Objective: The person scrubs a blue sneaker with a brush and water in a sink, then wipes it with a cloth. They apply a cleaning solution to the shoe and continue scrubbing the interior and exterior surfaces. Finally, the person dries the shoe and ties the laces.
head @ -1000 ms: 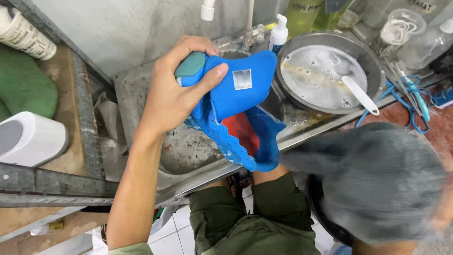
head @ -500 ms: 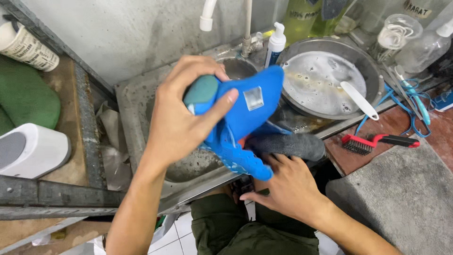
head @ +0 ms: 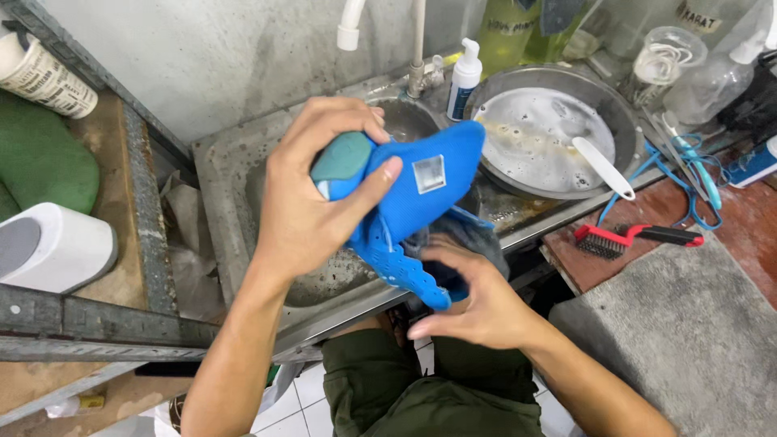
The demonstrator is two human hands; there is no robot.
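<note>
The right hand [head: 473, 303] has come up to press a grey cloth [head: 477, 235] into the blue shoe [head: 413, 198], fingers curled on it. The left hand [head: 303, 194] clamps the shoe's heel above the sink [head: 218, 186]; a brush [head: 631, 237] lies at three o'clock.

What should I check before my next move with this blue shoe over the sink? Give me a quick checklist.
1. Left hand grip on the blue shoe: wrapped around the heel end, thumb across the upper. Ok.
2. Right hand contact: fingers curl under the shoe's lower edge, against a dark cloth. Ok.
3. Shoe over the sink: it hangs above the basin's front part. Ok.
4. Faucet running: no stream visible. Cannot tell.
5. Brush within reach: a red-handled brush lies on the counter to the right, apart from both hands. Ok.
6. Soapy pan beside the sink: holds suds and a white spoon, upright and steady. Ok.
</note>
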